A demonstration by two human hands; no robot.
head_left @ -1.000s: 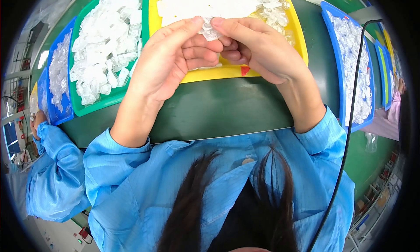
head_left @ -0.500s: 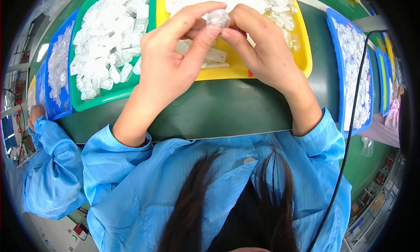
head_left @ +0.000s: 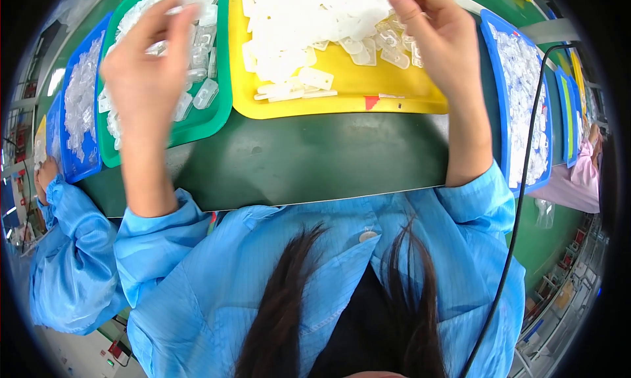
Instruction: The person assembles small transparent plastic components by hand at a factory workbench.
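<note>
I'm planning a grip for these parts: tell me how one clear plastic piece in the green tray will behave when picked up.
The clear plastic piece is probably stiff, since its outline looks crisp. It is likely light, being small beside the left hand. Its glossy surface may slip, and its flattish shape suggests sliding rather than rolling.

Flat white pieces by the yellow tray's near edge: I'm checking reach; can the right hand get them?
Probably yes: the right hand is at the yellow tray; the left hand, over the green tray, leaves the flat white pieces uncovered.
</note>
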